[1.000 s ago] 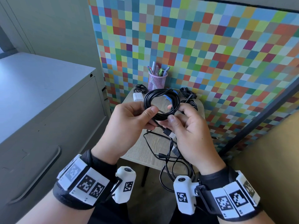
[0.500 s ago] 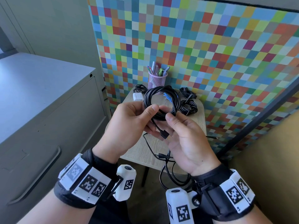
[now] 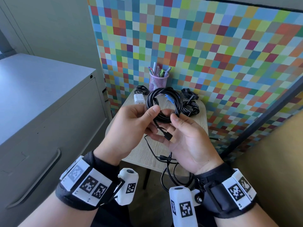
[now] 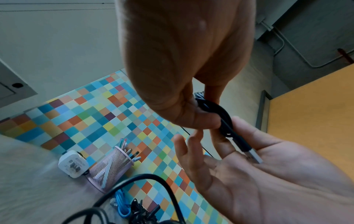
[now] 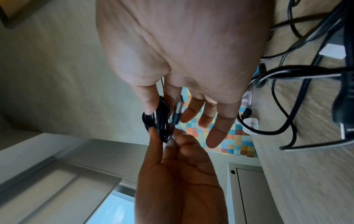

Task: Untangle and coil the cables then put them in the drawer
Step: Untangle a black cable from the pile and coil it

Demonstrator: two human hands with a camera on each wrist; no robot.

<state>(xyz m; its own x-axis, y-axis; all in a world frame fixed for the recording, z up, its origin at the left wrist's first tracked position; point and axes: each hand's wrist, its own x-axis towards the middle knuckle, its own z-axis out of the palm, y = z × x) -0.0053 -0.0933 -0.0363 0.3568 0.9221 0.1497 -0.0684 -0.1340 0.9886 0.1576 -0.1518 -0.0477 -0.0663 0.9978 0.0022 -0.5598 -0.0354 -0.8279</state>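
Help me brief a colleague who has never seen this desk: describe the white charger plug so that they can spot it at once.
Start at the checkered colourful wall panel and drop to the small wooden table below it. At the table's far edge stands a pink mesh pen cup; the white charger plug lies just left of it. It is the only white, blocky item there; everything around it is black or blue cable.

Both forearms reach forward with banded wrists — the left hand [image 3: 131, 123] pinches a coiled cable [image 3: 164, 104] between thumb and fingers, while the right hand [image 3: 188, 138] lies palm up, thumb on the coil, fingers relaxed under the plug
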